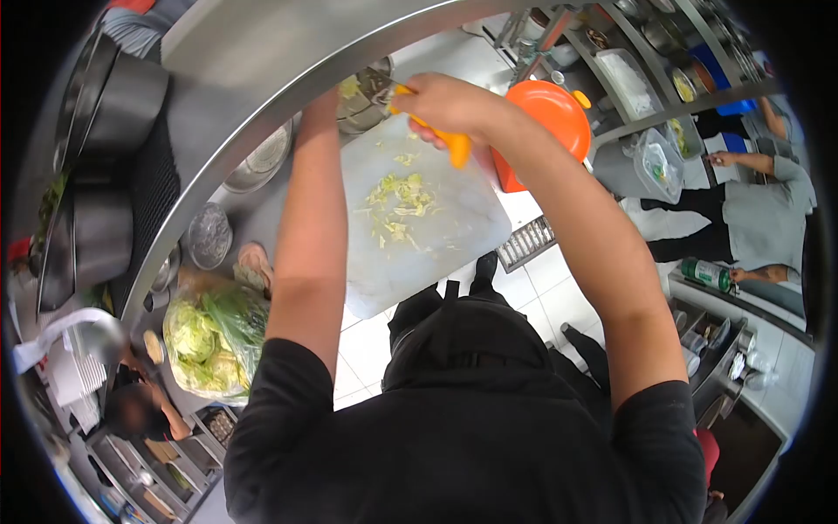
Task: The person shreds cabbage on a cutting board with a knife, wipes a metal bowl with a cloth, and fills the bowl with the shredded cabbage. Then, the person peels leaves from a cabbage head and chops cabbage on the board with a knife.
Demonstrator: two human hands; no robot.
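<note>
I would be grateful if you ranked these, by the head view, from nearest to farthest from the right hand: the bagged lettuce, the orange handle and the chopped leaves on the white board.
1. Orange handle: gripped in the right hand itself.
2. Chopped leaves: on the white board.
3. Bagged lettuce: farthest, over on the person's left.

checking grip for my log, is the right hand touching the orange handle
Touching: the head view shows the right hand closed around the orange handle.

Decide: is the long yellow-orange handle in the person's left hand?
No, the person's right hand grips the yellow-orange handle.
</note>
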